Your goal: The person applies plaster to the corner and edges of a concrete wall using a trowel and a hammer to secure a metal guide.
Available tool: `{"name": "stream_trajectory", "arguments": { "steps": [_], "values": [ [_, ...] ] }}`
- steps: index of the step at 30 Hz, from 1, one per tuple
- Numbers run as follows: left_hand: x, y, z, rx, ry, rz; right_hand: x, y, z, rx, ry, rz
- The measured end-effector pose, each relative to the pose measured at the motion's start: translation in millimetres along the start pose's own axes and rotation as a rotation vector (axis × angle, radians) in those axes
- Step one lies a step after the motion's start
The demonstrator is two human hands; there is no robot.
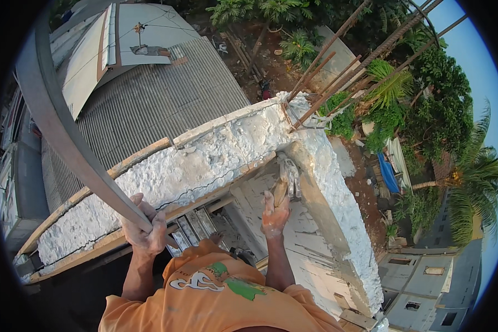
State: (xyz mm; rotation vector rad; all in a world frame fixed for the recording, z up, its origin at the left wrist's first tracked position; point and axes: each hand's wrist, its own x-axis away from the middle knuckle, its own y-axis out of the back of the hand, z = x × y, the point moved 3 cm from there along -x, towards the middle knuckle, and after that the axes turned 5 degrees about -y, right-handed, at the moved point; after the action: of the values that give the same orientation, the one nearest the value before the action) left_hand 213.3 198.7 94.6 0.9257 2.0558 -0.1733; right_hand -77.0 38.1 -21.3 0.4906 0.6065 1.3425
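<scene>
My left hand (145,233) is closed around the lower end of a long grey-brown plank (74,135), which rises to the upper left and looks bowed in this view. My right hand (275,217) grips a hammer (291,176) by its wooden handle. Its metal head lies close to the inner corner of the wall, and I cannot tell whether it touches. In front of me runs a rough, whitish concrete wall top (205,155), with a wooden board (218,185) along its near side.
Rusty reinforcing bars (337,72) stick up from the wall corner. A corrugated roof (160,83) lies below beyond the wall. Another concrete wall top (346,216) runs down the right. Several boards (196,227) lie below near my feet. Trees (437,94) and grey buildings (426,276) stand on the right.
</scene>
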Motion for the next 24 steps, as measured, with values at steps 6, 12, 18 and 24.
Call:
{"name": "stream_trajectory", "arguments": {
  "steps": [6, 12, 18, 24],
  "values": [
    [2.9, 3.1, -1.1, 0.009, 0.004, -0.011, 6.1, 73.8, 66.7, -0.028, 0.624, -0.320],
    [2.1, -1.4, -1.5, -0.023, 0.049, -0.007, 9.2, 35.7, 36.2, 0.165, 0.545, -0.251],
    [0.5, -2.6, -2.8, -0.011, -0.024, -0.010, 11.6, 17.6, 19.7, 0.124, 0.362, -0.168],
    [2.6, -0.1, -0.3, 0.029, -0.036, -0.023, 13.0, 69.8, 72.7, -0.578, 0.410, -0.248]
  ]
}}
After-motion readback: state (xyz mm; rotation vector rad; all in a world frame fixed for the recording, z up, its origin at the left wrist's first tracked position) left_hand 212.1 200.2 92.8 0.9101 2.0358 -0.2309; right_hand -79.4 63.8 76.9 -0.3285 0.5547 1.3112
